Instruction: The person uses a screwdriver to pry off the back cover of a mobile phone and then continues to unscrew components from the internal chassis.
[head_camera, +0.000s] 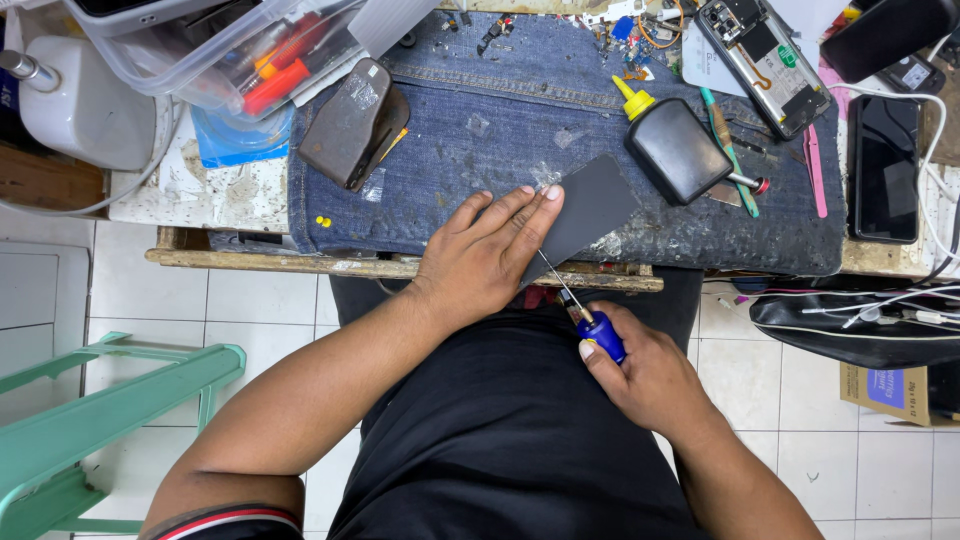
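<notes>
- Far left: green plastic chair on the tiled floor, white jug above it on the bench.
- Left hand: flat, fingers spread, pressing down on dark phone panel at bench edge, on denim cloth.
- Right hand: clamped on blue-handled screwdriver, tip at panel's lower edge.
- Right of panel: black glue bottle, yellow nozzle, lying on cloth.
- Far right: opened phone, black phone.

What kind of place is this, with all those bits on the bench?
Probably a small phone repair bench: an opened phone shows its insides, the left hand steadies a dark phone panel, and the right hand works a blue-handled screwdriver.
</notes>
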